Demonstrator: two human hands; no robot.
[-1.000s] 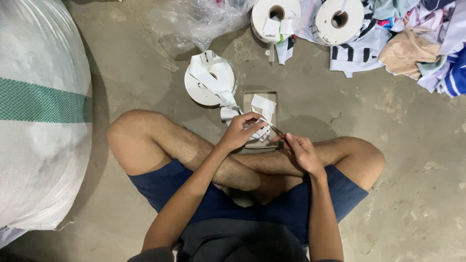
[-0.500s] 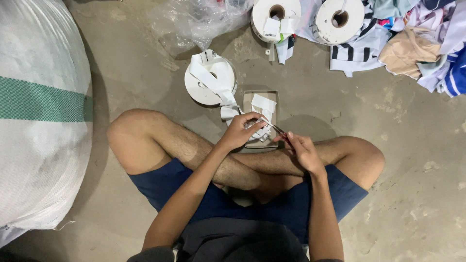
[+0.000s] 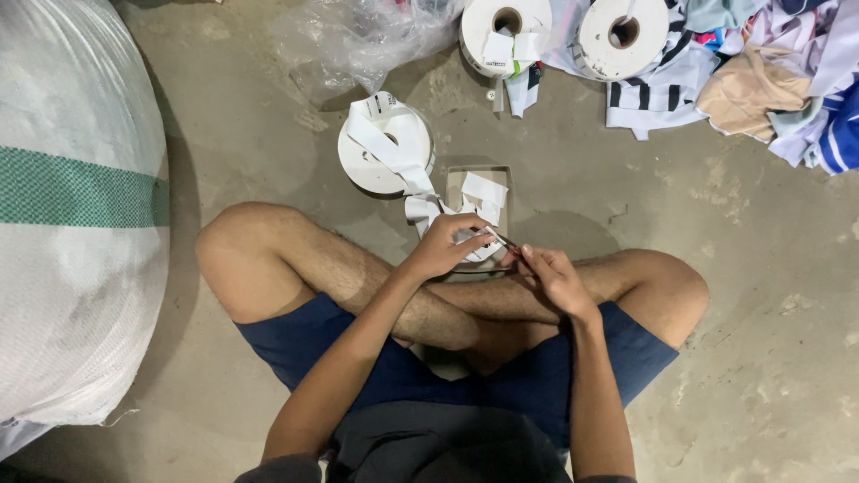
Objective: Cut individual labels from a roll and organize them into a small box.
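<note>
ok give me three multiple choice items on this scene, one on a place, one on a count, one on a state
1. Where is the big white sack?
A. at the person's left
B. at the person's right
C. behind the rolls

2. How many white rolls lie on the floor?
A. one
B. three
C. five

3. What is the left hand doing?
A. resting on a knee
B. lying flat on the floor
C. pinching white tape

Answers: 1 A, the sack fills the left edge. 2 B, one roll by the box, two more at the top. 3 C, its fingers close on the tape near the right hand.
</note>
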